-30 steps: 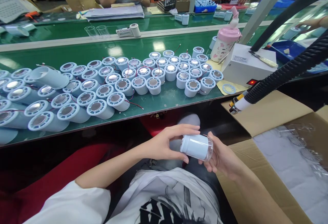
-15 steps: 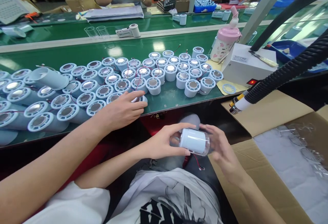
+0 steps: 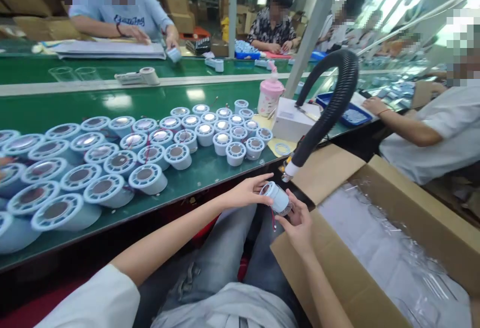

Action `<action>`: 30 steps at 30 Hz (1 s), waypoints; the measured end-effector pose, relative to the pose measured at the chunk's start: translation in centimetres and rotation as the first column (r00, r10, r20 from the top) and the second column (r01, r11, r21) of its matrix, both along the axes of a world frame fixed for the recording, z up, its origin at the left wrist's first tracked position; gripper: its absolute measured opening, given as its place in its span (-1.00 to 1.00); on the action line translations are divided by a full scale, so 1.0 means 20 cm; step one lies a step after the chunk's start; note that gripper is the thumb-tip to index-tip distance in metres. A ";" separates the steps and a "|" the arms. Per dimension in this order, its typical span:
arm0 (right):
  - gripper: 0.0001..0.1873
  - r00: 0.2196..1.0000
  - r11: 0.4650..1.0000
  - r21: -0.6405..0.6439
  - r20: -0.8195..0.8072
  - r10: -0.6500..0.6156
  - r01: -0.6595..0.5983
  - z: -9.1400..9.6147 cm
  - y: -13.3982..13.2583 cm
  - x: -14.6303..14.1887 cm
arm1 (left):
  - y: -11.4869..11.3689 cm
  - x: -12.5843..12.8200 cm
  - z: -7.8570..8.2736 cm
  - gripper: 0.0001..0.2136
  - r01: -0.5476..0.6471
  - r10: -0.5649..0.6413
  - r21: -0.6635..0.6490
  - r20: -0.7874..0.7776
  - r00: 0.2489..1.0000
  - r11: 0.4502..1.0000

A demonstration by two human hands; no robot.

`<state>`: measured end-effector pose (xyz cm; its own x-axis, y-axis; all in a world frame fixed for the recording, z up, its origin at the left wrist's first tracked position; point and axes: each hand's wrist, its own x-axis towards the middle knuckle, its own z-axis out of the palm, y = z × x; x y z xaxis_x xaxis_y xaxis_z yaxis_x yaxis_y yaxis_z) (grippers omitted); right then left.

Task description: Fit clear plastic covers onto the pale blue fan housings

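I hold one pale blue cylinder part point(image 3: 278, 197) between both hands above my lap, just under the nozzle point(image 3: 289, 172) of a black ribbed hose point(image 3: 332, 108). My left hand point(image 3: 247, 191) grips its open, ringed end with the fingers curled over it. My right hand point(image 3: 298, 219) pinches its clear lower end from below; a red wire hangs from the part. Several more of the same pale blue cylinders point(image 3: 148, 178) stand in rows on the green bench point(image 3: 198, 170) in front of me.
An open cardboard box point(image 3: 378, 248) lined with clear plastic stands at my right. A white box unit point(image 3: 290, 118) and a pink bottle point(image 3: 269, 97) sit on the bench. Other people work across the bench and at the far right.
The view has swung up and to the right. Another person's arm that reached onto the bench has gone. Both my hands have carried the cylinder up under the hose nozzle.
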<state>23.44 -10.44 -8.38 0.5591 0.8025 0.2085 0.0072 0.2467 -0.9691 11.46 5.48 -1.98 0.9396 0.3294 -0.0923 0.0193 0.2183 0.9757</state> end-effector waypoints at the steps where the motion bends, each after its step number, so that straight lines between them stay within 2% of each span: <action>1: -0.44 1.000 1.000 0.006 -0.013 -0.016 0.016 -0.01 0.02 0.03 | 0.03 0.05 0.00 -0.25 0.038 -0.038 0.017 0.015 0.999 0.999; 3: -0.43 0.999 1.000 0.006 -0.018 -0.027 0.027 -0.01 0.05 0.08 | 0.07 0.12 0.00 -0.36 0.093 -0.094 0.046 0.033 0.995 0.995; 6: -0.40 0.998 0.999 -0.024 -0.059 0.024 -0.025 0.03 0.06 0.12 | 0.10 0.12 0.02 -0.39 0.121 -0.123 0.079 0.023 0.992 0.990; 10: -0.44 0.973 0.980 -0.096 -0.167 0.159 -0.177 0.09 0.03 0.11 | 0.08 -0.02 0.04 -0.34 0.160 -0.159 0.122 -0.023 0.987 0.980; 13: -0.43 0.922 0.946 -0.136 -0.303 0.242 -0.293 0.14 0.00 0.06 | 0.02 -0.13 0.08 -0.29 0.196 -0.191 0.128 -0.051 0.980 0.972; 17: -0.48 0.876 0.919 -0.160 -0.395 0.275 -0.361 0.22 -0.04 0.00 | -0.05 -0.24 0.12 -0.31 0.187 -0.181 0.104 -0.068 0.981 0.977; 20: -0.48 0.847 0.887 -0.190 -0.433 0.309 -0.420 0.28 -0.05 -0.02 | -0.08 -0.30 0.14 -0.35 0.150 -0.146 0.229 -0.033 0.989 0.962; 23: -0.43 0.822 0.862 -0.214 -0.471 0.321 -0.459 0.31 -0.06 -0.03 | -0.10 -0.33 0.12 -0.36 0.119 -0.125 0.344 -0.004 0.992 0.931; 27: -0.31 0.831 0.830 -0.280 -0.446 0.333 -0.483 0.30 -0.04 -0.08 | -0.15 -0.34 0.05 -0.36 0.123 -0.123 0.256 -0.017 0.992 0.959; 30: -0.20 0.861 0.799 -0.356 -0.358 0.362 -0.484 0.26 -0.01 -0.11 | -0.14 -0.37 0.08 -0.38 0.112 -0.090 0.155 -0.144 0.985 0.982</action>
